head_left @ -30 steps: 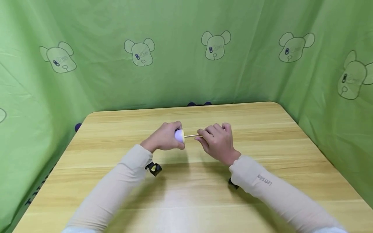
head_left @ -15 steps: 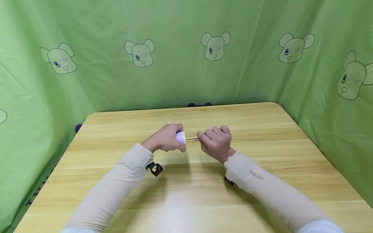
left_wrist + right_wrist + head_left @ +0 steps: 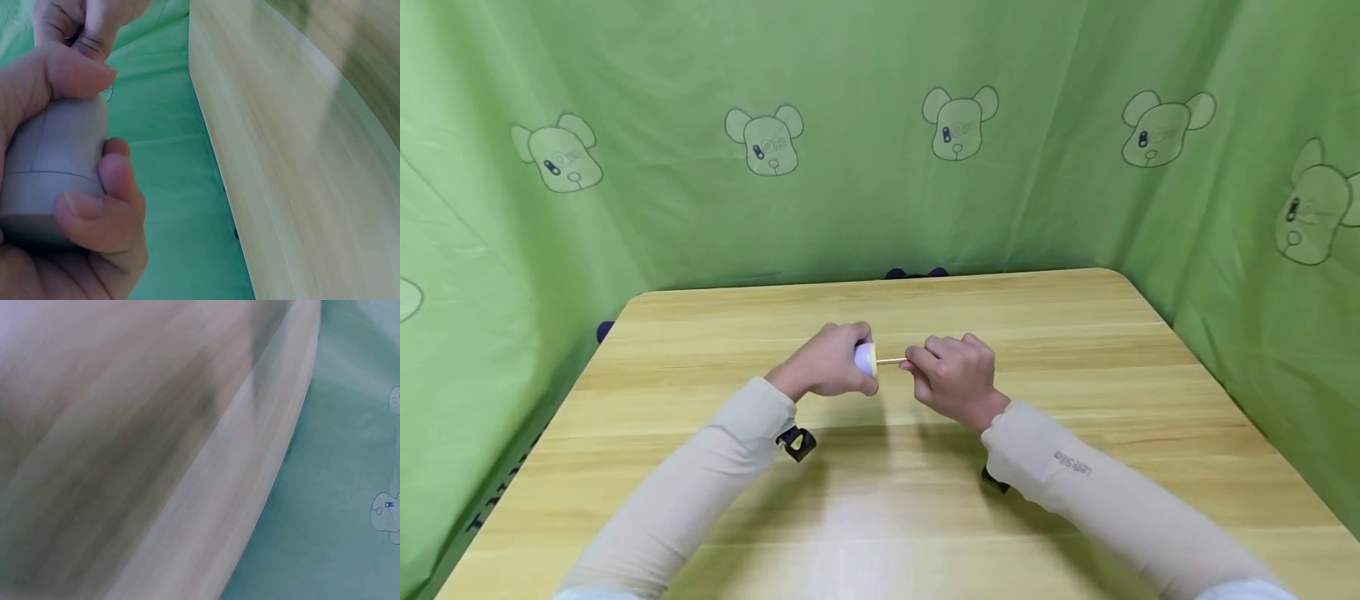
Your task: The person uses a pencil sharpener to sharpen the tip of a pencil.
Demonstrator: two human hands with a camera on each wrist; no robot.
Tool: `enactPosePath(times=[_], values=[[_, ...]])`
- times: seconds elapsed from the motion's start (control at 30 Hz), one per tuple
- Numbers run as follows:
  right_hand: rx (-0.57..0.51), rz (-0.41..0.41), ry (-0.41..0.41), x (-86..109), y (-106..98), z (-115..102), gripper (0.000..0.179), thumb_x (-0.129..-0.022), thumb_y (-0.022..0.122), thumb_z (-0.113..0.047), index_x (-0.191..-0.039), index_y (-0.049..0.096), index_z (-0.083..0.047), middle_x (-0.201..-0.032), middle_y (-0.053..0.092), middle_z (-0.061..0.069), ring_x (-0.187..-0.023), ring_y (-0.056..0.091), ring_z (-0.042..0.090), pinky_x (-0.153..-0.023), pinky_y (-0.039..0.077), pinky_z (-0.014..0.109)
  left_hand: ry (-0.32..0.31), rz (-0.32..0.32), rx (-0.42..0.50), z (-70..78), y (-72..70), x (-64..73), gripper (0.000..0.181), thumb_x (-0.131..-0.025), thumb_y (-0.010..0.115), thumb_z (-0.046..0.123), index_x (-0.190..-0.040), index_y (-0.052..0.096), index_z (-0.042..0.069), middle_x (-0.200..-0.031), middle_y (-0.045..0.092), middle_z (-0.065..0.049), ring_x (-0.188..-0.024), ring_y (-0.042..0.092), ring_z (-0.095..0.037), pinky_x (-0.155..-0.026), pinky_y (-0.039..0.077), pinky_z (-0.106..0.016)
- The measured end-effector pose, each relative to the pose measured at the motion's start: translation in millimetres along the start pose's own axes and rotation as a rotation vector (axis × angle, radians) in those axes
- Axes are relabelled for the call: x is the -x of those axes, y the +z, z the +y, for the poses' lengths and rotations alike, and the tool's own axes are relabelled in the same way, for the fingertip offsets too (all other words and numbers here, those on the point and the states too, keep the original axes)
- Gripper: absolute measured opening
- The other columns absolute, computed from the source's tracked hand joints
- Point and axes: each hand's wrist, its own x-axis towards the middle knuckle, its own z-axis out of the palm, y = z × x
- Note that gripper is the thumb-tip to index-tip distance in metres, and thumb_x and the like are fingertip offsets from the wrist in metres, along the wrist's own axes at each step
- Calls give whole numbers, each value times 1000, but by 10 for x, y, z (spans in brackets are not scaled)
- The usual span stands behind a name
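A small lilac cylinder with a pale yellow rim [image 3: 866, 360] lies sideways in my left hand [image 3: 827, 363], thumb and fingers curled round it. In the left wrist view the lilac body [image 3: 55, 147] shows seam lines and a darker end, and the left hand [image 3: 103, 219] wraps it. A thin gold-coloured rod [image 3: 891, 361] sticks out of the yellow-rimmed end toward the right. My right hand [image 3: 955, 375] pinches this rod near its outer end between thumb and curled index finger, hiding the rest. In the right wrist view no hand shows.
Both hands are above the wood-grain table [image 3: 880, 475], with their shadows falling on it. A green curtain [image 3: 865, 217] printed with bear heads closes off the back and sides. A black wrist mount [image 3: 797, 442] hangs under the left sleeve.
My right hand's fingers have curled in tighter round the rod, and less of the rod shows than one second ago. The left hand keeps the lilac cylinder at nearly the same spot.
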Motion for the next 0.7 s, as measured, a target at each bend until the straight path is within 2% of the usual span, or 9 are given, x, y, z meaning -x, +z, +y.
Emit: enactPosePath(times=[0.1,0.5,0.63,0.7], values=[[-7,-67,24,-17,-28,-15,50,-103,42,-36,-64,65,-15,-49,40,-6,-34,32,10,-37,19,24,2,14,-16,-15,15,7,38,-68,81,17,-93,54,8,-79,59,-4,-68,58,-19,-55,50,-27],[-44,-246,120,-62,-99,-22,59,-104,32,-42,-64,66,-15,-47,41,-6,-37,22,5,-35,18,23,11,63,-57,-14,49,-14,39,-67,81,16,-94,54,10,-79,59,-4,-68,58,-19,-56,50,-27],[-79,-357,180,-82,-123,-27,42,-100,49,-36,-68,69,-16,-49,47,-7,-37,26,5,-33,19,24,33,82,-95,-31,73,-10,41,-68,81,17,-96,53,9,-79,58,-4,-67,59,-18,-55,49,-26],[-108,-443,231,-108,-141,-31,29,-94,59,-31,-71,70,-17,-51,49,-7,-38,28,4,-33,19,23,48,93,-118,-40,89,-10,41,-68,81,17,-97,53,9,-79,58,-4,-67,59,-18,-55,49,-25]])
